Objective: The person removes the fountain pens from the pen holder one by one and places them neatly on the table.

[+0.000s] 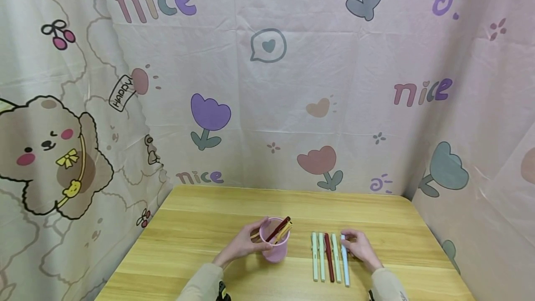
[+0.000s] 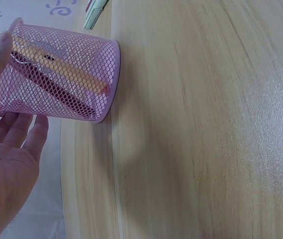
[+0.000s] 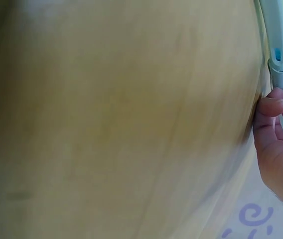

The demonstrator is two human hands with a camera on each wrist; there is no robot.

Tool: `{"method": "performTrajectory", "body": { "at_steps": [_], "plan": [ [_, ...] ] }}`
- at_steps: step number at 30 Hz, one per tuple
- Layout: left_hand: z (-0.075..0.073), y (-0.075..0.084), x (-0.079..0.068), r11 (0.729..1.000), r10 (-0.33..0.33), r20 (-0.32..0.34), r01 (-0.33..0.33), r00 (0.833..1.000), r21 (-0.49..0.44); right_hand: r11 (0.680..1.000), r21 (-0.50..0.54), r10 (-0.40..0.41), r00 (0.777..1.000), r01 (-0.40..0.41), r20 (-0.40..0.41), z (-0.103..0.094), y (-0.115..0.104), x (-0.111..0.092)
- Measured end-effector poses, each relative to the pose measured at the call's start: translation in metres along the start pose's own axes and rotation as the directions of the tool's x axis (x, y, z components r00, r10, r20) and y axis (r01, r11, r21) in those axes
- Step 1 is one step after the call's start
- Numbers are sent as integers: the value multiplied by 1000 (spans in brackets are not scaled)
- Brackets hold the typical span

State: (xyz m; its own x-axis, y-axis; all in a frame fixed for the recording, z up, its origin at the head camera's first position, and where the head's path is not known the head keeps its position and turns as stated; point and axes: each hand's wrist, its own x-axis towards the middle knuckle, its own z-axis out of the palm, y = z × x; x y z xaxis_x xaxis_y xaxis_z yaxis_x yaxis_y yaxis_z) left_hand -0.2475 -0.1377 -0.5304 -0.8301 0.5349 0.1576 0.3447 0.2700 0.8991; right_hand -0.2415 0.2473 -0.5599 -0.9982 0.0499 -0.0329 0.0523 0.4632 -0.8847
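My left hand (image 1: 241,246) grips a pink mesh pen holder (image 1: 276,253) near its rim, thumb on one side and fingers on the other. A dark red pen (image 1: 277,229) and a yellow-orange pen (image 1: 284,233) lean inside it; both show through the mesh in the left wrist view. To the right, pens lie side by side in a row: light green pens (image 1: 315,259) around a dark red pen (image 1: 329,259), and a light blue pen (image 1: 345,266) at the right end. My right hand (image 1: 360,246) pinches the light blue pen near its far end, thumb and fingertips together in the right wrist view.
A light wood-grain table (image 1: 200,226) carries everything. Behind it and at both sides hangs a pale printed cloth (image 1: 267,96) with flowers, hearts and lettering. The pen row lies a short way right of the pen holder.
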Motion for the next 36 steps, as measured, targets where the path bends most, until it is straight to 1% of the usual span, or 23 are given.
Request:
{"method": "performTrajectory", "body": {
  "at_steps": [3,9,12,14,17,20,24,29,32,36],
  "plan": [
    [0,0,0,1000,-9,-1,9,1000,-1,1000,12,13,1000,-13,0,-1,0,0],
    [0,1,0,1000,-4,-6,5,1000,16,1000,14,27,999,-26,-21,-2,2,0],
    [0,2,0,1000,-6,-6,6,1000,11,999,10,32,999,-32,-17,-4,3,-2],
    [0,3,0,1000,-7,-5,7,1000,3,1000,3,30,1000,-30,0,-6,4,-3],
    [0,3,0,1000,-9,-3,9,1000,-4,1000,-1,22,998,-22,53,-9,5,-5],
    [0,2,0,1000,-10,-3,10,1000,-10,1000,-6,7,992,-7,124,-13,5,-6],
    [0,1,1,1000,-6,-8,6,1000,-6,1000,-12,-4,983,7,185,-16,3,-7],
    [0,-1,1,1000,-10,-7,9,1000,-17,1000,-29,8,980,-2,198,-16,1,-7],
    [1,-1,1,1000,-14,-9,14,1000,-19,999,-40,33,983,-26,181,-14,-1,-8],
    [1,0,1,1000,-16,-11,15,1000,-16,998,-41,44,984,-37,174,-13,-3,-8]
  ]
}}
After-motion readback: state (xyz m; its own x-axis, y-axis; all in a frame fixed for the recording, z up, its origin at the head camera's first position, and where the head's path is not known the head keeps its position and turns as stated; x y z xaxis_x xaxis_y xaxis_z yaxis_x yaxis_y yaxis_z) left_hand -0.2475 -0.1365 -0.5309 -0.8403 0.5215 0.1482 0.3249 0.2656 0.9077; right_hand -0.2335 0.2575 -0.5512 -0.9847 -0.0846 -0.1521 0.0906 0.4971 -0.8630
